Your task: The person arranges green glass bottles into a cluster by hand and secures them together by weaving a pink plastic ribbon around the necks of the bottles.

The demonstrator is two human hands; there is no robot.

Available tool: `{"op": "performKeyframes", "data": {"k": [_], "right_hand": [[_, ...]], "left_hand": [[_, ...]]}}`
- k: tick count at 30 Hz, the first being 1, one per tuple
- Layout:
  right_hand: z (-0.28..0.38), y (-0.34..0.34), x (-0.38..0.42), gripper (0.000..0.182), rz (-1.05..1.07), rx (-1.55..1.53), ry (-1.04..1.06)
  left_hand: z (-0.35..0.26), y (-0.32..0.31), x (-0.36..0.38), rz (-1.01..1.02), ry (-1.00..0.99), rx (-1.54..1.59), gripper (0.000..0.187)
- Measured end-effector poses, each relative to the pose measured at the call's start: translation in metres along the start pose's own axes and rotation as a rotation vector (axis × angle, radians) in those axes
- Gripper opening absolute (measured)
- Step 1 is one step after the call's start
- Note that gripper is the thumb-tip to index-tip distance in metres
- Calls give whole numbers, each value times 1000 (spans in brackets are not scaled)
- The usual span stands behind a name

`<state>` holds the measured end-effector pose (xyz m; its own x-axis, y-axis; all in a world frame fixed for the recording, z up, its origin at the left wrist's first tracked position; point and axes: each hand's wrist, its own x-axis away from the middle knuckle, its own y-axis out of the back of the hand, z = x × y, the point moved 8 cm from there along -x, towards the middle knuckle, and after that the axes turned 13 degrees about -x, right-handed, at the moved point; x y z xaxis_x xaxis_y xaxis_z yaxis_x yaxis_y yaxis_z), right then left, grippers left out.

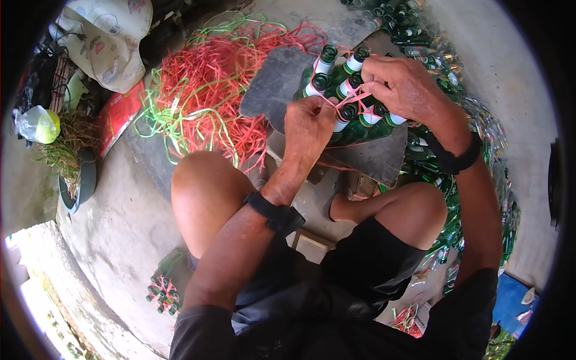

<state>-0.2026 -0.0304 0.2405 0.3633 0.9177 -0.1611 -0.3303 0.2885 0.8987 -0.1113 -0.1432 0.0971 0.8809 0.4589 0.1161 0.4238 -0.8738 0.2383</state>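
Several green glass bottles (327, 59) with white neck labels stand upright, packed together on a dark stone slab (270, 81) in front of my knees. Pink plastic twine (355, 99) runs between and around their necks. At the near left side of the bundle, my left hand (309, 127) pinches the twine between thumb and fingers. My right hand (408, 89) is closed on the twine at the right side of the necks, its fingers curled over the bottle tops. Some bottle bodies are hidden by my hands.
A tangled heap of red and green twine (210, 84) lies left of the slab. Loose green bottles (414, 39) are piled along the right wall. A tied bottle bundle (163, 294) is on the floor at lower left, below a potted plant (84, 174).
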Motion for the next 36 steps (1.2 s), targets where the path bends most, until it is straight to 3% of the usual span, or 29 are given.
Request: {"op": "performKeyframes", "data": {"k": [2,8,15,18,20,29,33,35,36], "right_hand": [[-12,1,2,11,13,-67,-93],[-26,-4,1,8,-64,-235,-61],[-46,-12,-2,8,-111,-240,-129],[-37,-10,-8,10,-146,-181,-44],[-56,-21,-2,12,-61,-426,-409],[-68,-28,-9,16,15,-413,-485],[-67,-25,-9,15,21,-335,-481],[-66,-25,-18,15,-6,-212,-251],[-66,-24,-18,15,-7,-212,-250]], "left_hand": [[4,-2,-1,-6,2,46,21],[5,-5,-1,-20,-16,80,22],[1,-5,1,1,-36,52,23],[3,-7,0,-16,-35,87,23],[4,-6,1,-15,-24,64,23],[3,-4,2,-25,-8,26,22],[8,-4,2,-23,-10,1,22],[7,-2,2,-35,-11,1,23],[6,-1,2,-35,-11,0,23]]}}
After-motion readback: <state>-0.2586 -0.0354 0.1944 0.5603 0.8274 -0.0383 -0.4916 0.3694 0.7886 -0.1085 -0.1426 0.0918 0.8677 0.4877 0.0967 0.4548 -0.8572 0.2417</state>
